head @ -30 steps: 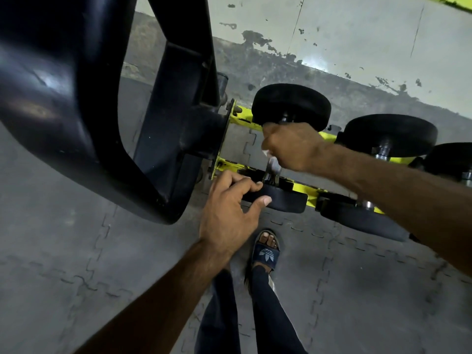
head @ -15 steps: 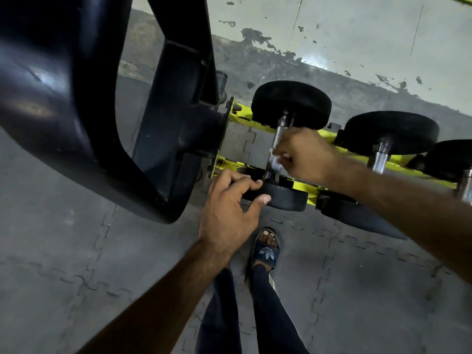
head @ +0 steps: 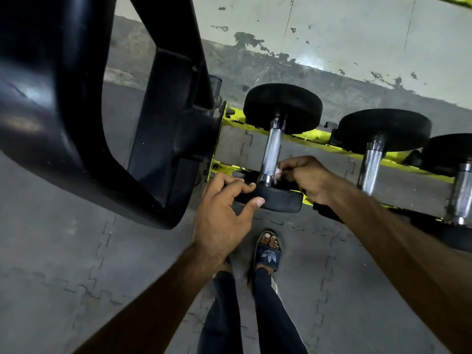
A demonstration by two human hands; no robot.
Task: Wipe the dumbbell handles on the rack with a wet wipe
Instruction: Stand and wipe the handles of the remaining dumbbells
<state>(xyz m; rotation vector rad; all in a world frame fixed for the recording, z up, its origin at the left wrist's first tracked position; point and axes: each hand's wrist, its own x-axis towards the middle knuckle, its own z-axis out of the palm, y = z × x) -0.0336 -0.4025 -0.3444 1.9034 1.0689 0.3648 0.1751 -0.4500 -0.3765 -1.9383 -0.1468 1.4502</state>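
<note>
A dumbbell with black round ends lies across the yellow rack [head: 314, 137], its chrome handle [head: 272, 152] bare along most of its length. My right hand [head: 306, 178] pinches a small white wet wipe [head: 278, 172] against the near end of that handle. My left hand [head: 224, 215] grips the rim of the dumbbell's near black end [head: 281, 199], thumb underneath and fingers on top. Two more dumbbells sit to the right, one with its handle [head: 370, 164] in plain sight, the other [head: 459, 192] at the frame's edge.
A large black rack frame [head: 84, 123] fills the upper left, bolted to the yellow rails. Grey interlocking floor mats [head: 76, 264] spread below. My feet in sandals [head: 268, 251] stand just under the rack. A stained wall [head: 332, 34] runs behind.
My right hand has slid with the wipe from the far end of the handle down to its near end, uncovering the chrome. The left hand has kept its grip on the near end.
</note>
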